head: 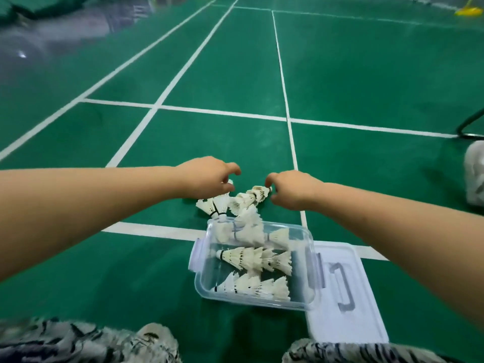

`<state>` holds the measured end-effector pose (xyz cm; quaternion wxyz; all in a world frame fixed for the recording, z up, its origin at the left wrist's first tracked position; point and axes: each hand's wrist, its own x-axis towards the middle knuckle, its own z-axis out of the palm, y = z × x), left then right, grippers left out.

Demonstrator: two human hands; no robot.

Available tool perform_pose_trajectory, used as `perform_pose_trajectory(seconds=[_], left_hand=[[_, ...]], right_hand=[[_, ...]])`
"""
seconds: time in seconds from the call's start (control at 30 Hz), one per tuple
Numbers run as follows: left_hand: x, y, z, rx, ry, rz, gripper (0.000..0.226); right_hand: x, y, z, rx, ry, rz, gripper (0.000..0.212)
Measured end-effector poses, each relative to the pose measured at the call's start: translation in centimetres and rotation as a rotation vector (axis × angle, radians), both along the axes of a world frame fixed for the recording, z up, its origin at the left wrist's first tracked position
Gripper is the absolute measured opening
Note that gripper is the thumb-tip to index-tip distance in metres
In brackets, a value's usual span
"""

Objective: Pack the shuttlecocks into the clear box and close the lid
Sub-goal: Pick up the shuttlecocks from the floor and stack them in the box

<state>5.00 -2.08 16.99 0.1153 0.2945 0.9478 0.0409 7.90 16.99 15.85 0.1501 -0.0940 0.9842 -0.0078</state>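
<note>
A clear box (201, 258) sits open on the green floor, with three rows of nested white shuttlecocks (251, 258) lying in it. Its lid (366, 318) lies flat to the right, handle up. Just beyond the box is a loose pile of shuttlecocks (222, 203). A short nested stack (248, 196) lies on its side there, cork end to the right. My left hand (207, 176) is curled down over the top of a shuttlecock in the pile. My right hand (290, 189) has thumb and finger apart, either side of the stack's cork tip.
White court lines cross the green floor. A white shoe (475, 176) and a black curved frame (468, 127) are at the right edge. A yellow object (467, 11) lies far back right. My patterned trouser knees (91, 341) fill the bottom edge.
</note>
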Motion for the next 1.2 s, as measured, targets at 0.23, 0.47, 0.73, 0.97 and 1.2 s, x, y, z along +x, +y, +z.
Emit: perform_pose_trajectory(seconds=[0.23, 0.47, 0.73, 0.97, 1.2], left_hand=[[-7.2, 0.5, -9.9, -0.005, -0.148, 0.069, 0.038], [-11.3, 1.0, -18.7, 0.078, -0.338, 0.262, 0.056], [-13.3, 2.6, -22.1, 0.168, -0.516, 0.335, 0.062], [-14.8, 3.4, -24.0, 0.138, -0.531, 0.319, 0.064], [-15.2, 1.3, -24.3, -0.052, -0.258, 0.238, 0.062]], right_hand=[[-7.7, 1.5, -9.2, -0.078, -0.096, -0.009, 0.040], [-14.3, 3.4, -18.0, -0.179, -0.179, -0.127, 0.052], [-16.9, 5.1, -22.4, -0.130, -0.158, -0.163, 0.081], [-18.6, 4.9, -24.9, -0.093, -0.129, -0.086, 0.090], [-19.1, 4.2, -26.1, -0.115, -0.112, -0.003, 0.079]])
